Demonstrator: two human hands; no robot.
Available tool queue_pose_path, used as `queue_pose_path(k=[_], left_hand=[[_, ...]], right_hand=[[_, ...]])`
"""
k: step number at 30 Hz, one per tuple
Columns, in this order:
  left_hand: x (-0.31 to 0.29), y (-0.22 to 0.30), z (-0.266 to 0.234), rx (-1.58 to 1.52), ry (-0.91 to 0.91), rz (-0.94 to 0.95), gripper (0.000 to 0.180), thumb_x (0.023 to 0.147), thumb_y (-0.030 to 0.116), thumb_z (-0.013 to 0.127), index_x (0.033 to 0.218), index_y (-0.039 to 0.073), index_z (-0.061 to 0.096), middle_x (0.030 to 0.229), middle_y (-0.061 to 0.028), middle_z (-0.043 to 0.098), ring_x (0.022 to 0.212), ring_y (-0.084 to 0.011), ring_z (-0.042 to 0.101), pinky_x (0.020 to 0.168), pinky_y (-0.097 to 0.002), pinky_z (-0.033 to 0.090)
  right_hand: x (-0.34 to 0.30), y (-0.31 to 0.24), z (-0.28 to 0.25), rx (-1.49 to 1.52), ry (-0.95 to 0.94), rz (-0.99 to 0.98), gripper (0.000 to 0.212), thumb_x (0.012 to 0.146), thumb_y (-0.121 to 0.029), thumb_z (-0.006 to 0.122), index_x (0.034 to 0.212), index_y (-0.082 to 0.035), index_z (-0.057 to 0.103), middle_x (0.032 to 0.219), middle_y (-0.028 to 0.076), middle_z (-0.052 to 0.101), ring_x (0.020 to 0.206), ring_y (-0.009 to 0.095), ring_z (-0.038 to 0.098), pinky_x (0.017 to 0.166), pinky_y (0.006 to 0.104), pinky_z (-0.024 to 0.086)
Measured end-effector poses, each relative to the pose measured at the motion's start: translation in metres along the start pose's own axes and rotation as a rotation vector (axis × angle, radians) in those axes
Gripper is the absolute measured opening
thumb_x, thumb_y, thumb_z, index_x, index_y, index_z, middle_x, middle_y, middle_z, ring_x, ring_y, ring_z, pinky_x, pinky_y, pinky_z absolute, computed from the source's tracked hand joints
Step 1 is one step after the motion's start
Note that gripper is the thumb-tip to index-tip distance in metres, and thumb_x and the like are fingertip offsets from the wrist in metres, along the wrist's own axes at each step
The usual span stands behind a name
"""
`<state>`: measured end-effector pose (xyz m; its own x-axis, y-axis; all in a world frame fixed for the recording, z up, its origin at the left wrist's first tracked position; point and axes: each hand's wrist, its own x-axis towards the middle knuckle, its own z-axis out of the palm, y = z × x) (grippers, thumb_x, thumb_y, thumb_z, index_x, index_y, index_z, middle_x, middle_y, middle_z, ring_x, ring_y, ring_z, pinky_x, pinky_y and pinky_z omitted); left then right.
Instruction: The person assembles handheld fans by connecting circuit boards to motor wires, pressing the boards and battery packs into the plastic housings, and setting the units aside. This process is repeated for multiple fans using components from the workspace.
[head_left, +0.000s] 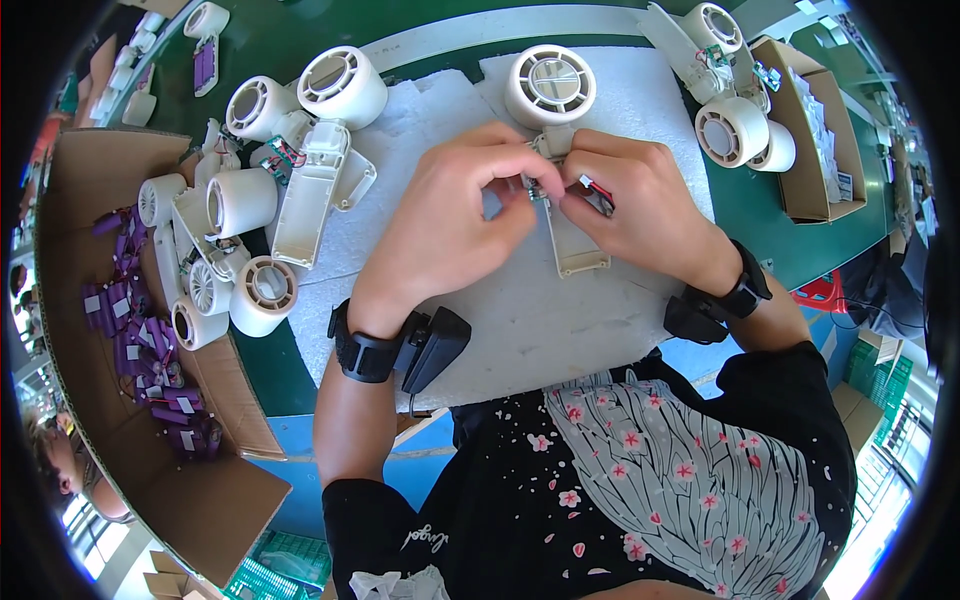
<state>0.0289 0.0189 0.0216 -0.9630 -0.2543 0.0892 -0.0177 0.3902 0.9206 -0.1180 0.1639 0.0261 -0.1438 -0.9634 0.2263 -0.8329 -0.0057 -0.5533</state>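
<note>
White handheld fan body (562, 170) flat on the foam sheet (520, 320), round head away and handle toward the chest, left hand (450, 215) and right hand (640, 200) both pinching small wired parts (590, 190) at its open neck, equally near

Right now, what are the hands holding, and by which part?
Both hands pinch at the open handle of a white handheld fan, just below its round head. The right hand pinches red wires; what the left hand's fingertips grip is hidden.
</note>
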Motion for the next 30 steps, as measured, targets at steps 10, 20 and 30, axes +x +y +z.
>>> queue_pose_path(k=[10,20,30], left_hand=[[0.003,-0.007,0.014,-0.163,0.101,0.077,0.013,0.078,0.002,0.067,0.091,0.003,0.065,0.086,-0.0084,0.060,0.068,-0.0177,0.059,0.063,-0.0280,0.049],[0.007,0.004,0.010,-0.070,0.017,0.052,0.022,0.082,0.007,0.073,0.101,0.001,0.065,0.094,-0.0050,0.061,0.081,-0.0115,0.059,0.068,-0.0239,0.048],[0.003,-0.006,0.013,-0.269,0.111,-0.148,0.015,0.084,0.010,0.072,0.093,0.000,0.065,0.079,-0.0041,0.063,0.066,-0.0089,0.058,0.060,-0.0249,0.047]], right_hand=[[-0.002,0.000,-0.003,0.048,-0.011,0.002,0.053,0.071,-0.004,0.069,0.119,-0.005,0.048,0.079,0.012,0.060,0.067,0.032,0.063,0.059,0.0359,0.050],[0.000,-0.001,0.006,-0.032,0.069,-0.082,0.089,0.068,0.001,0.066,0.146,-0.007,0.024,0.075,0.011,0.059,0.065,0.031,0.064,0.059,0.0348,0.050],[0.002,-0.003,-0.013,0.173,-0.045,0.043,0.063,0.074,0.000,0.069,0.132,-0.009,0.047,0.076,0.007,0.056,0.056,0.019,0.057,0.053,0.0299,0.046]])
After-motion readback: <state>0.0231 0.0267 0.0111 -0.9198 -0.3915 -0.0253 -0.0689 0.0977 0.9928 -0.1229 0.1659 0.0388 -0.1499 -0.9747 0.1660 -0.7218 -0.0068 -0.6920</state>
